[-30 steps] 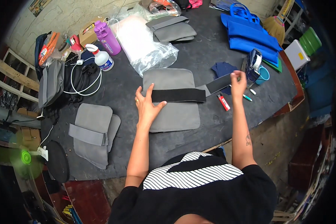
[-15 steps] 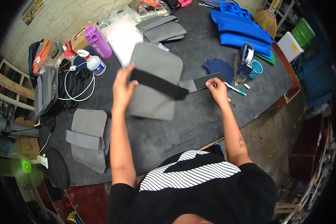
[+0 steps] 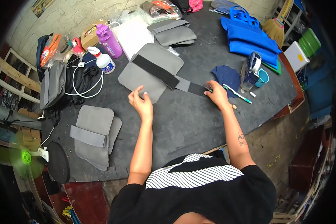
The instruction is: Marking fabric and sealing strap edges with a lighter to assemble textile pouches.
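A grey fabric pad point(image 3: 149, 59) lies flat on the dark table, crossed by a wide black strap point(image 3: 156, 71). From the strap's end a grey tab with a black patch point(image 3: 198, 89) reaches right. My right hand point(image 3: 217, 98) has its fingers closed at that tab's far end; the fingertips are partly hidden. Just below the pad's lower left edge is my left hand point(image 3: 142, 105), fingers apart and holding nothing. To its left rests another grey pad point(image 3: 95, 121) with a grey band point(image 3: 87, 136) around it.
Beside my right hand lie a slim white-and-teal stick point(image 3: 238, 94), dark blue cloth point(image 3: 227, 77) and a blue cup point(image 3: 263, 76). Farther back are blue bags point(image 3: 250, 39) and folded grey pads point(image 3: 173, 33). A spray bottle point(image 3: 103, 62) and purple bottle point(image 3: 109, 43) stand at left.
The grey pad has come down flat and turned. My left hand has let go of it and moved down and right. The tab has tilted downward at my right hand.
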`<control>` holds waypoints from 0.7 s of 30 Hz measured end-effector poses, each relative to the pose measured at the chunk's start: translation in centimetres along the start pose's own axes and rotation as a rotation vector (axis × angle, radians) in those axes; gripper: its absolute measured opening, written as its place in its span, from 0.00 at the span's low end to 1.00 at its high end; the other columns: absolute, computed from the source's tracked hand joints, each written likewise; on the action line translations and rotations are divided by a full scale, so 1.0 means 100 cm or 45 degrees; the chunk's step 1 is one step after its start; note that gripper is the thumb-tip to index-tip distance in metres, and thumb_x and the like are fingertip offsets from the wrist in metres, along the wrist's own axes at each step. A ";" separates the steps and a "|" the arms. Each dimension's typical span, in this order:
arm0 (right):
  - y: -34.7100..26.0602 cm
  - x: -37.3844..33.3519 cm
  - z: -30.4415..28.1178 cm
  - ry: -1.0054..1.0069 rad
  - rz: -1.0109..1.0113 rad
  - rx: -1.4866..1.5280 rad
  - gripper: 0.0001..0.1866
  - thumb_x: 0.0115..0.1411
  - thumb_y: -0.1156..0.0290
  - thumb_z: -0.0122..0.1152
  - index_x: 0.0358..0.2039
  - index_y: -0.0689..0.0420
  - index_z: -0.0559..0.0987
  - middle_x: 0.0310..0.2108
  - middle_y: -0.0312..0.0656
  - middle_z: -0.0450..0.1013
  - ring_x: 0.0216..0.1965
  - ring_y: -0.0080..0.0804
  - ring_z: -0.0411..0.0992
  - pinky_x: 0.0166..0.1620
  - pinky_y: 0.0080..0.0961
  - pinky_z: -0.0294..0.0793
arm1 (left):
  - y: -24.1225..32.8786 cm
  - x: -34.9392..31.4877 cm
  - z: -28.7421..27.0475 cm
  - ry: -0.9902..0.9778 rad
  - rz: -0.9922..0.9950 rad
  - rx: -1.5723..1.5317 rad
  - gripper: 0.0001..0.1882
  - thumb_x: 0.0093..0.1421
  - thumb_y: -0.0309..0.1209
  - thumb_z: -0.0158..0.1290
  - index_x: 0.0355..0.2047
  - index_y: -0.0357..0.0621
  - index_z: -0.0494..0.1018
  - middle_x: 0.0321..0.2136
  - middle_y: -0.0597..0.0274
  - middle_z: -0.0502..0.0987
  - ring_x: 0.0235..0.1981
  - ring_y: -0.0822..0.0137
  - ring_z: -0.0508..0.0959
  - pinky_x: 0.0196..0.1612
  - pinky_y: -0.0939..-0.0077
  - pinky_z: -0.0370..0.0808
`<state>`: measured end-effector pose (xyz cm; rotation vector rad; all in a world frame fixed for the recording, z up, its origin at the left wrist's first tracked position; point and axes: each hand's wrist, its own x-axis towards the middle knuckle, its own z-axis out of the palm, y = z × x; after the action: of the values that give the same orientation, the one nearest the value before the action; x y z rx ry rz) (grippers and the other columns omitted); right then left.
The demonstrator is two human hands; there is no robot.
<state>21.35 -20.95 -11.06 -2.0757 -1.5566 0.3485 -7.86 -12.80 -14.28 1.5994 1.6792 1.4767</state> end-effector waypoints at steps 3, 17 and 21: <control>-0.011 -0.006 -0.015 -0.297 0.124 0.010 0.21 0.44 0.69 0.67 0.39 0.64 0.75 0.35 0.51 0.75 0.41 0.46 0.74 0.41 0.33 0.71 | -0.023 -0.004 -0.002 -0.093 -0.157 0.191 0.21 0.48 0.23 0.57 0.45 0.52 0.73 0.43 0.54 0.65 0.47 0.54 0.66 0.54 0.61 0.61; 0.007 -0.067 -0.063 -0.825 0.140 0.231 0.22 0.39 0.63 0.72 0.30 0.64 0.75 0.23 0.40 0.72 0.28 0.31 0.71 0.33 0.29 0.68 | 0.013 -0.015 -0.001 -0.633 0.070 -0.190 0.16 0.53 0.16 0.50 0.42 0.40 0.75 0.42 0.61 0.75 0.36 0.70 0.76 0.39 0.80 0.73; 0.042 -0.085 -0.062 -0.823 -0.055 0.554 0.27 0.36 0.65 0.74 0.36 0.62 0.74 0.31 0.35 0.70 0.34 0.23 0.67 0.38 0.20 0.66 | 0.012 -0.012 -0.003 -0.540 0.168 -0.235 0.14 0.55 0.16 0.48 0.40 0.39 0.76 0.41 0.61 0.76 0.35 0.71 0.76 0.37 0.82 0.73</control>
<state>25.27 -31.40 -9.03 -1.6584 -1.6603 1.3155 -7.22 -14.25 -13.52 1.7919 1.1899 1.1994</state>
